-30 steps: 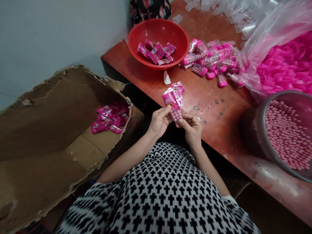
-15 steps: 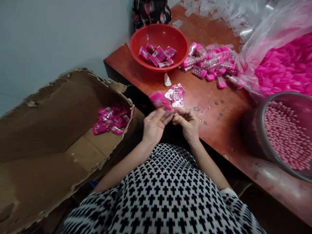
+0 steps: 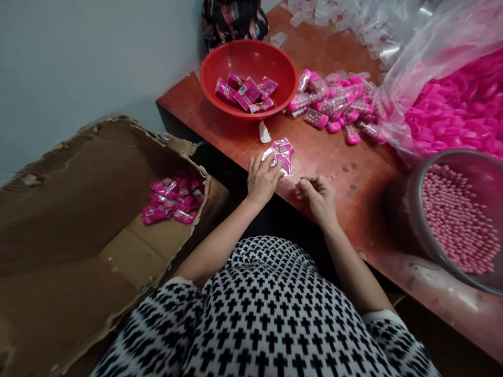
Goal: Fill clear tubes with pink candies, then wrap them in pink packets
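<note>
Just past the table's near edge, my left hand (image 3: 262, 180) lies palm down with its fingers apart. Its fingertips touch a few flat, shiny pink-and-silver printed wrappers (image 3: 284, 159) on the tabletop and cover part of them. My right hand (image 3: 319, 198) is over the edge to the right, thumb and forefinger pinched together; whatever is between them is too small to make out. Beyond the wrappers stands a crumpled white scrap (image 3: 264, 132). Similar pink printed wrapped pieces (image 3: 250, 91) lie in a red bowl (image 3: 208, 86) farther back.
On my left is an open carton (image 3: 51, 220) with torn edges, pink packets (image 3: 173, 198) heaped inside. Small clear bottles of beads (image 3: 340, 102) lie beside the bowl. To the right are a bag of pink caps (image 3: 459, 107) and a grey bucket (image 3: 416, 193) of pink beads (image 3: 458, 220).
The pink wrapped piece that was raised in my left hand is no longer there. That hand has moved up to the flat wrappers, and my right hand has shifted right, away from it.
</note>
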Tool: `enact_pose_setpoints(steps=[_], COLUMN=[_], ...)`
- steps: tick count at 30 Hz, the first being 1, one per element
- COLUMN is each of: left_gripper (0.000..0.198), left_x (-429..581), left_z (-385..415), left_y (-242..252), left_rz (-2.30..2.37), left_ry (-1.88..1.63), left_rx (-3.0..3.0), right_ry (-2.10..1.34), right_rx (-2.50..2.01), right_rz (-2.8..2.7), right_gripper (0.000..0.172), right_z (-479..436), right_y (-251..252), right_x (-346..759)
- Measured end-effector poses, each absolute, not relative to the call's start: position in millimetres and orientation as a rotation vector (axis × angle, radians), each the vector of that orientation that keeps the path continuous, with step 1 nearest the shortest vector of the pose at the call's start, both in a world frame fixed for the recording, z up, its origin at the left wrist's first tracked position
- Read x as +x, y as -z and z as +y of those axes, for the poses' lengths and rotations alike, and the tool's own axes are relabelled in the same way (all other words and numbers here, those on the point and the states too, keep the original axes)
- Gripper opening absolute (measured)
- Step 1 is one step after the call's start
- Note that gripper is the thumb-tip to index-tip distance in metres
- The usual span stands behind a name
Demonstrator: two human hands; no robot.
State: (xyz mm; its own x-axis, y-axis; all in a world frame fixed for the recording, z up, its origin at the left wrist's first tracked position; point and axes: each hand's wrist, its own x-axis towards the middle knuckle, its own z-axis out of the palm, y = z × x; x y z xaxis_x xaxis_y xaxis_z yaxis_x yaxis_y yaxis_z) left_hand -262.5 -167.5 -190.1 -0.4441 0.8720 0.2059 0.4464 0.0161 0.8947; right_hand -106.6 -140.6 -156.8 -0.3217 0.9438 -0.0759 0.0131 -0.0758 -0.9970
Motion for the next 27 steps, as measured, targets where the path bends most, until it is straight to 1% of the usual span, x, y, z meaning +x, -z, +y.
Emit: enact_pose_setpoints(steps=[3,8,11,14,17,19,21,24,27], left_gripper=[0.011,0.003,0.011,0.019,0.021,0.025,0.032,0.037,0.036], left_x=[-260.9,-260.4,-261.2,-260.4,-257.3,-254.6,-252.4,-252.5,-259.1], left_z=[-166.9,-165.7,-164.7,-166.5,-173.1,-178.4,-182.5,-185.3,-187.8], left_y=[194.3,199.2,204.5,204.0,193.5,184.0,175.8,168.6,166.4], left_rz=[1.921,1.876,1.900,1.936,1.847,1.796,1.720,1.446,1.274], left_ry=[-1.415,-1.578,-1.604,-1.624,-1.605,-1.650,-1.721,-1.658,-1.613], left_rx=[1.368,1.301,1.394,1.562,1.630,1.488,1.149,0.619,0.365], right_ry=[-1.375,-1.200,-1.151,-1.287,-1.540,-1.608,-1.628,-1.620,-1.548], right_rx=[-1.139,-1.148,-1.201,-1.216,-1.133,-1.056,-0.985,-0.968,-1.034], right_rz=[-1.547,-1.736,-1.776,-1.720,-1.501,-1.371,-1.324,-1.359,-1.453], right_gripper=[0.025,0.028,0.031,0.036,0.035,0.035,0.038,0.044,0.044], right_z=[-124.6,-105.1,-103.4,-101.3,-97.2,-95.0,-94.2,-94.7,-95.1], right_y=[164.1,170.5,170.6,172.3,171.5,168.0,163.1,157.3,157.1], right_x=[-110.2,-123.9,-132.1,-137.8,-140.2,-140.4,-140.8,-143.3,-147.2])
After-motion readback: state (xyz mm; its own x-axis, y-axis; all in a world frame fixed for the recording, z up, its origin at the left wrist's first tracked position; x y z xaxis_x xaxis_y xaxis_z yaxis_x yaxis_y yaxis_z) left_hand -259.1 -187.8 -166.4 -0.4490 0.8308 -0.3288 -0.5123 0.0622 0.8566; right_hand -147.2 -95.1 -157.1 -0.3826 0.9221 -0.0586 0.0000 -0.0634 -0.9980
